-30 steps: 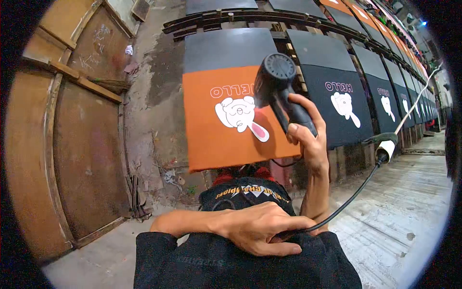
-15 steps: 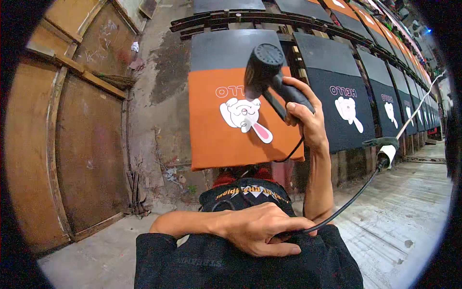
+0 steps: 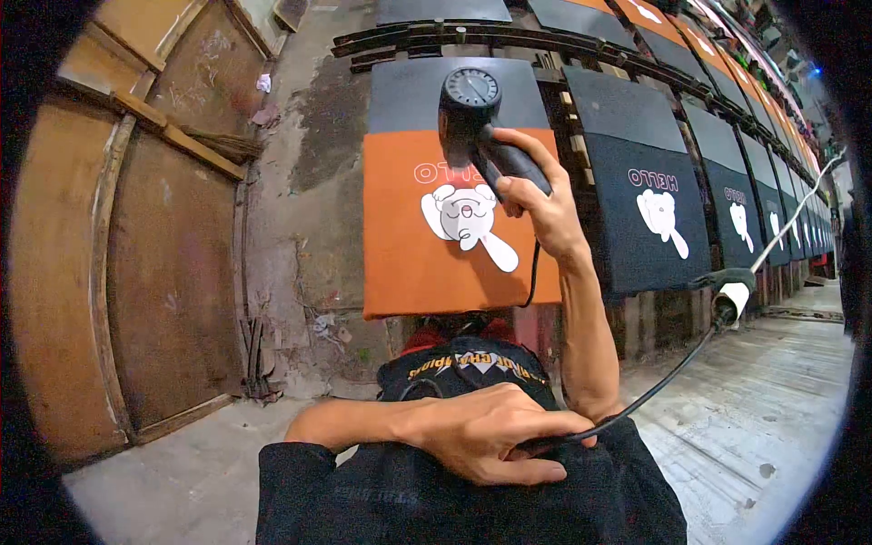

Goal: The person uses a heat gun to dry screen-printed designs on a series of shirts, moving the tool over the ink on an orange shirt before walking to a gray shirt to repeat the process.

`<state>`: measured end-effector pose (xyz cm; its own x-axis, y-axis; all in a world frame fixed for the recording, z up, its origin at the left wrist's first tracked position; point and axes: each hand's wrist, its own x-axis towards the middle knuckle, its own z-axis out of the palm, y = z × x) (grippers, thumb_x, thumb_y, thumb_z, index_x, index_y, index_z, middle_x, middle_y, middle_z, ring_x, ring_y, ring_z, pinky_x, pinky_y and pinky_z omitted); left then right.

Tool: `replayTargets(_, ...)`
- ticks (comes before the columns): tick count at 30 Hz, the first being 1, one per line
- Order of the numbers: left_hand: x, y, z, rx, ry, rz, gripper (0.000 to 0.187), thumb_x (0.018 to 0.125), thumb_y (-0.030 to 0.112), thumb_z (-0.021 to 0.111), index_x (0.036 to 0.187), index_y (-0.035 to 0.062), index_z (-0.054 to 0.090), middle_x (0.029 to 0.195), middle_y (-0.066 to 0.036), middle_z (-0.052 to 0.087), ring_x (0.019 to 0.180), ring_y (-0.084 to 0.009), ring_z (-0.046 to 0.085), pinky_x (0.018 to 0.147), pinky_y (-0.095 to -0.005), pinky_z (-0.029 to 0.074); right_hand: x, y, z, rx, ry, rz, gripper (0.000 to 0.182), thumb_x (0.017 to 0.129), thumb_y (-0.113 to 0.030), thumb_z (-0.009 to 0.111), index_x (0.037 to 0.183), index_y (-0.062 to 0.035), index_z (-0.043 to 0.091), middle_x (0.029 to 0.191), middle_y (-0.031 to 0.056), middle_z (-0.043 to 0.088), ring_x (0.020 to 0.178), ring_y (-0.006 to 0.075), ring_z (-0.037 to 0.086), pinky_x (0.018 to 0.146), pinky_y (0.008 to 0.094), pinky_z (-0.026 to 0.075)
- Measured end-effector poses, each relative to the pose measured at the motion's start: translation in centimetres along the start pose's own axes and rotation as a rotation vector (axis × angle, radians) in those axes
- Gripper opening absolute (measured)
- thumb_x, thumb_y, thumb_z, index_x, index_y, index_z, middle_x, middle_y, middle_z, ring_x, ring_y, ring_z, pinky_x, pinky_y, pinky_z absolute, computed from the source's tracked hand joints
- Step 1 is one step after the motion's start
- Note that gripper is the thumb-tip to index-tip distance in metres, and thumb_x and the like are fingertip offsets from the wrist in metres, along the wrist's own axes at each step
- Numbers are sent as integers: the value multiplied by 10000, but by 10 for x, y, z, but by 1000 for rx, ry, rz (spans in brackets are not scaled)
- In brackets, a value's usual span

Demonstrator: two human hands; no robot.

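My right hand [image 3: 538, 195] is wrapped round the handle of a black hair dryer [image 3: 470, 113], held above an orange fabric panel [image 3: 409, 282]. The panel bears an outlined word and a white rabbit print [image 3: 468, 218], seen upside down. The dryer's nozzle points down at the lettering and hides part of it. Across my belly, my left hand [image 3: 500, 431] is closed on a black power cord [image 3: 649, 395]. The cord runs up to the right, to a white connector [image 3: 732, 298].
Dark panels [image 3: 649, 209] with the same print stretch away to the right in a row. Behind the panel runs a dark rail [image 3: 454, 38]. Brown wooden boards [image 3: 177, 282] stand on the left. A pale cable [image 3: 795, 222] rises from the connector.
The hair dryer and my right hand have shifted left and slightly up over the orange panel. The rabbit's ear showed pink inside before and looks white now. My left hand stays put.
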<state>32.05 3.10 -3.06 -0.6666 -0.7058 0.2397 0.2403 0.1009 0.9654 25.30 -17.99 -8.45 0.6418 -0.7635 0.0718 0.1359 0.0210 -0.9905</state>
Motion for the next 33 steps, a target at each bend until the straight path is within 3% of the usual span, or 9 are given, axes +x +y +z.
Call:
replayTargets(2, 0, -3, 2, 14, 19, 34, 511, 922, 129, 721, 1358, -52, 525, 1103, -211, 705, 824, -356, 712, 668, -413, 565, 3, 0, 7, -6, 18, -13, 530, 850, -114, 692, 1369, -70, 591, 851, 6, 631, 661, 50, 549, 559, 213, 446)
replayTargets(7, 1, -4, 4, 28, 40, 68, 521, 921, 132, 722, 1367, -45, 517, 1062, -208, 708, 782, -356, 703, 644, -417, 553, 3, 3, 1, 71, -170, 116, 525, 838, -127, 691, 1357, -100, 614, 901, 9, 631, 659, 44, 541, 566, 213, 453)
replayTargets(11, 0, 1, 2, 17, 20, 29, 539, 913, 122, 730, 1376, -43, 507, 985, -198, 710, 739, -352, 689, 604, -416, 529, 3, 4, 8, 6, -37, -33, 514, 843, -118, 688, 1350, -81, 611, 910, 14, 639, 657, 44, 532, 552, 211, 440)
replayTargets(15, 0, -3, 5, 30, 44, 58, 541, 912, 116, 731, 1377, -44, 506, 952, -194, 707, 717, -344, 683, 584, -411, 515, -6, -7, -12, 62, -129, 70, 514, 854, -101, 676, 1358, -48, 592, 827, -3, 601, 645, 46, 518, 553, 212, 423)
replayTargets(23, -1, -6, 10, 24, 46, 77, 536, 912, 110, 733, 1372, -52, 511, 994, -208, 705, 695, -327, 675, 582, -403, 516, -24, -6, -37, 9, 63, 19, 529, 835, -84, 689, 1356, -66, 599, 751, -15, 567, 604, 46, 500, 545, 212, 425)
replayTargets(26, 1, -5, 7, 11, 34, 64, 536, 911, 111, 735, 1371, -52, 514, 938, -193, 703, 659, -316, 660, 563, -395, 503, -33, -18, -49, -2, 88, 96, 527, 827, -94, 689, 1347, -65, 608, 757, -12, 572, 601, 48, 503, 541, 214, 430)
replayTargets(31, 2, -2, 5, 31, 41, 55, 531, 915, 120, 734, 1366, -56, 516, 818, -171, 674, 607, -309, 636, 534, -394, 479, -34, -12, -45, -117, 186, -7, 521, 836, -128, 663, 1348, -53, 604, 754, -3, 576, 596, 58, 512, 535, 226, 415)
replayTargets(33, 3, -2, 6, 23, 65, 63, 491, 921, 143, 722, 1335, -39, 532, 742, -162, 636, 582, -308, 620, 529, -395, 464, -32, -12, -42, -68, 100, 23, 527, 834, -121, 661, 1352, -50, 600, 756, -3, 569, 596, 58, 508, 532, 228, 408)
